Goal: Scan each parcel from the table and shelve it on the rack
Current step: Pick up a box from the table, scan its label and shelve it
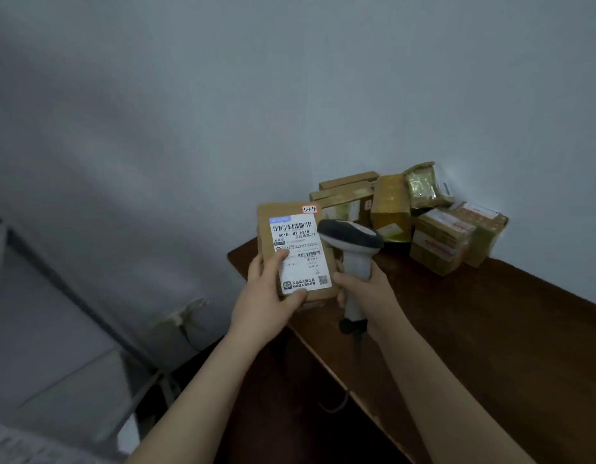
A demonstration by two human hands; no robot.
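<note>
Dark wooden table (490, 329) against grey wall (289, 95); left fingers (279, 260) grip parcel (298, 244), right fingers (344, 279) grip scanner (355, 241)

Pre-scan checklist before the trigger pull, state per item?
1. Grip of left hand on brown parcel: ok.
2. The shipping label faces the camera, top barcode uncovered: ok.
3. Grip of right hand on scanner handle: ok.
4. Scanner window aimed at the top barcode: cannot tell.
5. Handwritten 5-1-4 sticker readable for shelving: ok.
</note>
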